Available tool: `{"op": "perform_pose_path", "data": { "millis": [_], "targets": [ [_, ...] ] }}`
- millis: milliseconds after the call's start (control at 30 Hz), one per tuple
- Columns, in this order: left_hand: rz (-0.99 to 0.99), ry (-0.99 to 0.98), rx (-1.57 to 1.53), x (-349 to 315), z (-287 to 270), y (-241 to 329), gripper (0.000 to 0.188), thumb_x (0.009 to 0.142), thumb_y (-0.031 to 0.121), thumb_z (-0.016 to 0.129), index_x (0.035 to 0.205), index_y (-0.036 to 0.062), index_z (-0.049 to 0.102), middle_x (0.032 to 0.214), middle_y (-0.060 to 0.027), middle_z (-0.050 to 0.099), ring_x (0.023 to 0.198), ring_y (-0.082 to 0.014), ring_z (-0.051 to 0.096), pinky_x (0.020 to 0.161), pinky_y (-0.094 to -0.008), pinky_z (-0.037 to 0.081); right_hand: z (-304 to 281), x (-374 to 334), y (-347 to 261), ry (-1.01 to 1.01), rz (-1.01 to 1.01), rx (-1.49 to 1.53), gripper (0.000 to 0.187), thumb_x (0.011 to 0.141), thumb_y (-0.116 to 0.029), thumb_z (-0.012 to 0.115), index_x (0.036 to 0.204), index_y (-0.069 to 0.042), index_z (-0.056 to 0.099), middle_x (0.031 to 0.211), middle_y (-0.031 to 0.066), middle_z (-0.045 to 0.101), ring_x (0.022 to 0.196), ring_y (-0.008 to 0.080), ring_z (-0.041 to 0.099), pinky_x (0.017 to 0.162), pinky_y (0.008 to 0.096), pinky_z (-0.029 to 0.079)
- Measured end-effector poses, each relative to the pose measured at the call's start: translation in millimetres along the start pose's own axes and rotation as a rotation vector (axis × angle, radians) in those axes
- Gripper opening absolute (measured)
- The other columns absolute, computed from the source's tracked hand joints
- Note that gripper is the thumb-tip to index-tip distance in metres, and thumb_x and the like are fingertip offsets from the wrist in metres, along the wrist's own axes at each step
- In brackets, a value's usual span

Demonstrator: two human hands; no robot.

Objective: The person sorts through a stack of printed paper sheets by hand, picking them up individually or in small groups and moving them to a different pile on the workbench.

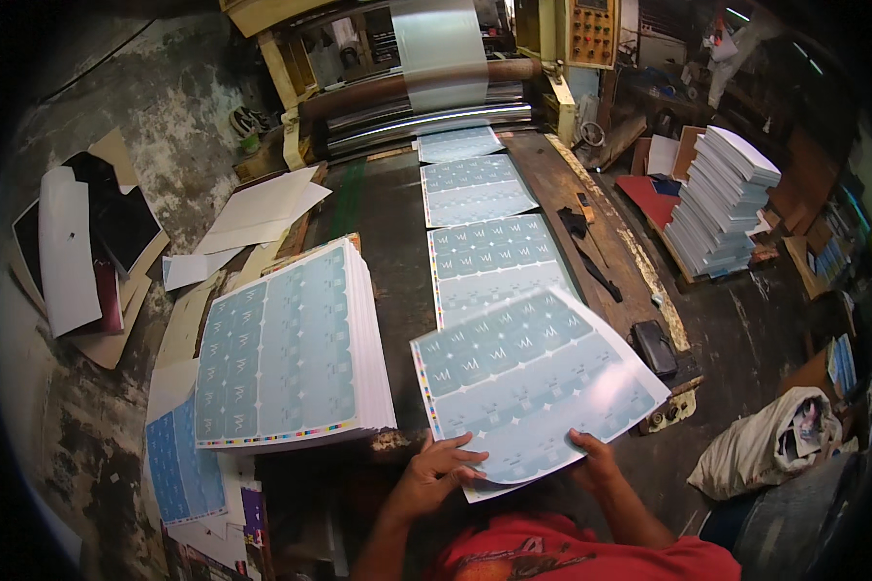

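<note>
A printed sheet point(543, 387) in pale blue and teal is tilted up in front of me, its near edge curling. My left hand point(441, 472) is closed on its near left corner, fingers lying over the top face. At the near right edge, my right hand point(594, 461) grips the sheet with the thumb on top; its other fingers are hidden beneath. Beyond it, similar printed sheets point(499, 247) lie in a line on the dark feed table point(388, 281), running up to the rollers point(426, 121) of a machine. A tall stack of the same printed sheets point(281, 349) stands at left.
A clear film point(441, 48) hangs into the rollers. A black case point(655, 347) and a dark tool point(599, 276) lie along the table's right side. Farther right are a tall paper stack point(722, 208) and a white sack point(770, 441). Loose white sheets point(257, 213) lie at left.
</note>
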State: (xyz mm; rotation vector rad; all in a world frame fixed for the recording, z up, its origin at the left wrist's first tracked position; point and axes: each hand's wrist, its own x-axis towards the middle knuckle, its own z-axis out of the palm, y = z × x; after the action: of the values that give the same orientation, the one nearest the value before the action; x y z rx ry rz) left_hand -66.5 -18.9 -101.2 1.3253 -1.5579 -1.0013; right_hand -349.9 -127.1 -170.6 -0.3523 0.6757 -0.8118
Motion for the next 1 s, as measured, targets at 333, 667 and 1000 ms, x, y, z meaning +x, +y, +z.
{"op": "perform_pose_path", "data": {
  "millis": [333,667,1000],
  "targets": [
    [-0.198,0.148,-0.469,19.1,4.1,-64.0,0.046,0.099,0.038,0.059,0.125,0.0007,0.064,0.114,-0.014,0.071,0.12,-0.0207,0.057,0.11,-0.0396,0.036,-51.8,11.9,47.3,-0.135,0.054,-0.296,0.062,0.091,-0.021,0.066,0.142,-0.005,0.034,0.13,0.0158,0.054,0.115,0.0331,0.059,0.087,0.0526,0.057],
    [-0.168,0.077,-0.297,57.8,-6.1,-91.3,0.039,0.098,0.037,0.06,0.111,0.002,0.073,0.12,-0.0162,0.068,0.13,-0.0272,0.052,0.109,-0.0388,0.036,-54.0,32.1,56.8,0.154,0.127,-0.347,0.047,0.096,-0.025,0.061,0.133,-0.002,0.043,0.118,0.0188,0.059,0.093,0.0329,0.066,0.077,0.0486,0.06],
    [-0.056,0.122,-0.203,118.1,0.9,-129.5,0.039,0.096,0.035,0.063,0.097,-0.0024,0.073,0.112,-0.0138,0.072,0.126,-0.029,0.055,0.107,-0.0395,0.039,-46.2,-9.5,62.3,0.216,0.109,-0.216,0.048,0.093,-0.019,0.068,0.13,-0.002,0.042,0.113,0.0173,0.061,0.089,0.033,0.069,0.073,0.0449,0.063]
  ]
}}
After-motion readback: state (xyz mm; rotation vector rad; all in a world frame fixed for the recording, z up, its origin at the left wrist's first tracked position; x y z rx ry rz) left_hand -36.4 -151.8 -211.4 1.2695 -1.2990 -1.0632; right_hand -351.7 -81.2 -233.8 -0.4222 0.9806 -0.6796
